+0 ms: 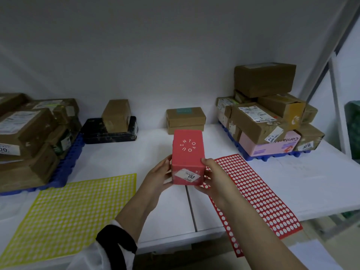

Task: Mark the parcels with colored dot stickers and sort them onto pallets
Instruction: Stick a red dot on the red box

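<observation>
**Sorting mostly done, red parcel in hand**

Red parcel (188,158) is held above the worktop (292,182), left hand (158,177) and right hand (215,176) pressed on opposite sides. No dot sticker visible on it. Left pallet (68,166) and right pallet (272,157) already carry stacked parcels. Yellow sheet (68,211) and red sheet (257,191) look largely picked clean. Left to do, likely: three unsorted parcels at the back: brown box (186,119), black parcel (109,131), small box (116,114) on it.

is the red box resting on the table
No, the red box is held above the white table between the left hand and right hand.
</observation>
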